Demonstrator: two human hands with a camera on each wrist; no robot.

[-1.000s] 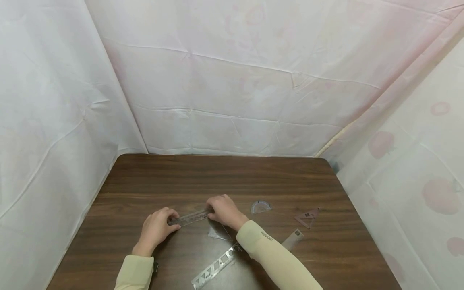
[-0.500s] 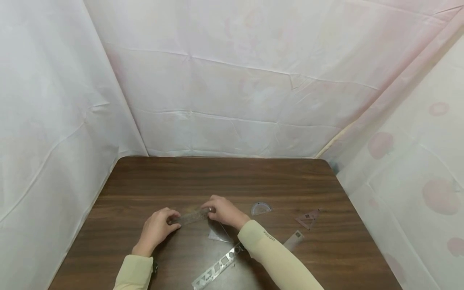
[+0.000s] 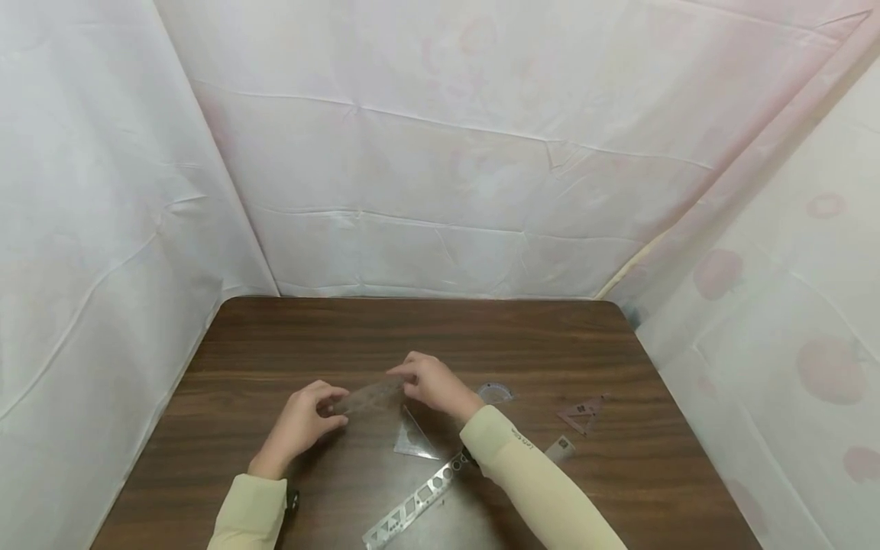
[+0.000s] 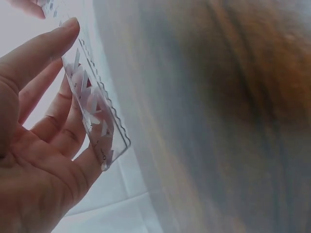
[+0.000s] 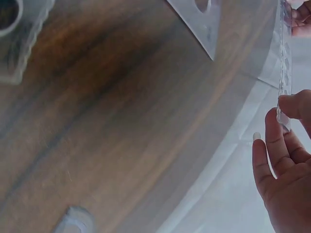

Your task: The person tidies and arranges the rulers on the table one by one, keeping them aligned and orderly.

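Hands (image 3: 367, 401) hold ruler (image 3: 371, 396) — above brown table (image 3: 564, 336).

Soft, even light fills the head view, with faint shadows under the hands and wide-angle bending at the edges. Both wrist views are blurred and washed out, the table (image 4: 233, 97) smeared, bright sheeting glaring.
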